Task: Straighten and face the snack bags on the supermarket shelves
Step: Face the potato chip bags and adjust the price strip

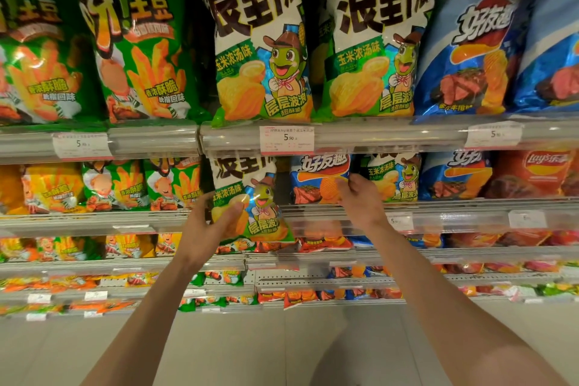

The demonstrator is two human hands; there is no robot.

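My left hand (209, 225) grips a white-and-green corn snack bag (253, 197) with a cartoon turtle, held out in front of the second shelf, its front facing me and slightly tilted. My right hand (357, 197) reaches to the second shelf, fingers curled on the right edge of a blue steak-flavour chip bag (316, 180). Just right of that hand stands another green turtle bag (396, 178). There is a dark gap (283, 185) on the shelf between the held bag and the blue bag.
The top shelf carries large green fries bags (134, 50), two large turtle bags (263, 47), and blue bags (473, 50). Clear shelf rails with price tags (286, 138) edge each level. A red Lay's bag (539, 175) stands at right. Lower shelves hold several small bags; grey floor lies below.
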